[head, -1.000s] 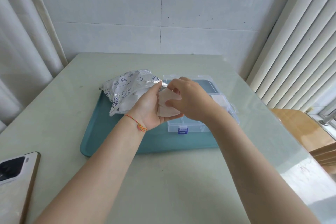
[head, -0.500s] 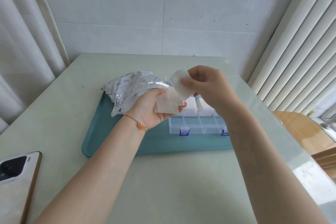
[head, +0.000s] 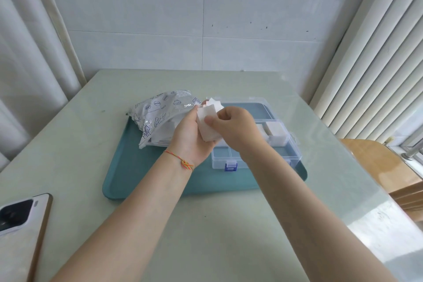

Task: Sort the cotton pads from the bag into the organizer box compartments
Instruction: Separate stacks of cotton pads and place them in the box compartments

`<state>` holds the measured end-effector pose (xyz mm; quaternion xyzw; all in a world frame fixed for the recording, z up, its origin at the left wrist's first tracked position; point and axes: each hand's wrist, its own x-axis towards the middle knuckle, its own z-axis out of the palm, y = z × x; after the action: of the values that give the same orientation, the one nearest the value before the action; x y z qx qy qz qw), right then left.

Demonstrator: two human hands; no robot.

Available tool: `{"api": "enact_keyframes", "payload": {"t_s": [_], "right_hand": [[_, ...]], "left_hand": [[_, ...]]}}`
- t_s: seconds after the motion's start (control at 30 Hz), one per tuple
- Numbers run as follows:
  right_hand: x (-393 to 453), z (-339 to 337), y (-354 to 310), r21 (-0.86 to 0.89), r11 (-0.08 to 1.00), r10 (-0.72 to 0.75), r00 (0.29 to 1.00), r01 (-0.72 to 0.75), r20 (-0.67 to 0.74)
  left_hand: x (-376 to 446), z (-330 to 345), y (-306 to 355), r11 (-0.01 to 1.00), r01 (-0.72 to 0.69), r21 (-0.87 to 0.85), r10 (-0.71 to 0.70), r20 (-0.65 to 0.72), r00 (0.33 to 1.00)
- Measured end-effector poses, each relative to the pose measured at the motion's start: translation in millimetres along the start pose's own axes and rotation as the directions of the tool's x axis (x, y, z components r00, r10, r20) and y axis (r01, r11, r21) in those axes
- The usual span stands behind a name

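Together your left hand (head: 191, 137) cradled a stack of cotton pads (head: 207, 121) while your right hand (head: 231, 126) pinched its top pad, the bag (head: 160, 117) at nine o'clock.

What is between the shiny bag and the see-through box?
In the head view, the left hand sits between the bag and the organizer box, holding a stack of cotton pads that the right hand pinches.

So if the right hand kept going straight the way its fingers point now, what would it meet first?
The right hand points leftward and already pinches the stack of cotton pads held in the left hand. Going on, it would likely press into that left palm, with the bag behind it; depth is hard to judge.
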<state>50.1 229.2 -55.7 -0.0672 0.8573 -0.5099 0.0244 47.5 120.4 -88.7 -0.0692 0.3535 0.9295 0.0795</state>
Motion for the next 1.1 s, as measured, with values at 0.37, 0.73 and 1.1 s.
{"api": "enact_keyframes", "payload": {"t_s": [0.37, 0.73, 1.1], "right_hand": [[2, 1, 2, 0.065, 0.996, 0.06, 0.996, -0.064, 0.061], [1, -4, -2, 0.064, 0.996, 0.055, 0.994, -0.062, 0.097], [-1, -45, -5, -0.328, 0.881, -0.255, 0.926, 0.341, 0.278]], "left_hand": [[-1, -1, 1, 0.997, 0.025, -0.067, -0.017, 0.129, 0.991], [-3, -2, 1, 0.999, 0.013, -0.039, -0.009, 0.117, 0.993], [-9, 3, 8, 0.995, 0.076, -0.067, -0.074, 0.035, 0.997]]}}
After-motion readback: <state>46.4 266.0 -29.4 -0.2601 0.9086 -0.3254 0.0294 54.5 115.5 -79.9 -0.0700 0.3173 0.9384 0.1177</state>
